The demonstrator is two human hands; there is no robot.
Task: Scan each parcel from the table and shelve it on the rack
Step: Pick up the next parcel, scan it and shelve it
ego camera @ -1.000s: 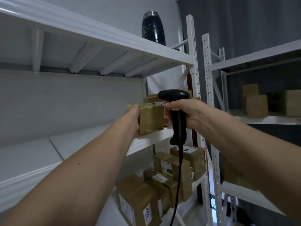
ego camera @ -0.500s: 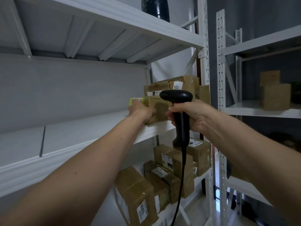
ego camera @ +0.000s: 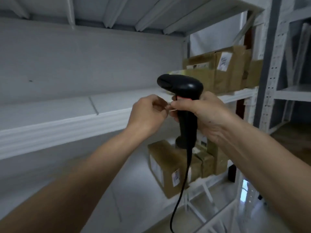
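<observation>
Our right hand (ego camera: 208,113) is wrapped around the grip of the black scanner (ego camera: 182,101), its head pointing left and its cable (ego camera: 183,187) hanging down. Our left hand (ego camera: 148,115) holds no parcel; its fingers are loosely curled just beside the right hand's fingertips, and whether they pinch something small there is too blurred for us to tell. A low parcel (ego camera: 193,78) sits on the middle shelf (ego camera: 67,118) of the rack, behind the scanner head and against a stack of boxes (ego camera: 227,64) at the right end. More parcels (ego camera: 168,167) stand on the lower shelf. We judge one shelving step done and the hands between parcels. The next move calls for turning to the surface, out of view here, picking up another parcel with the left hand and aiming the scanner at its label
</observation>
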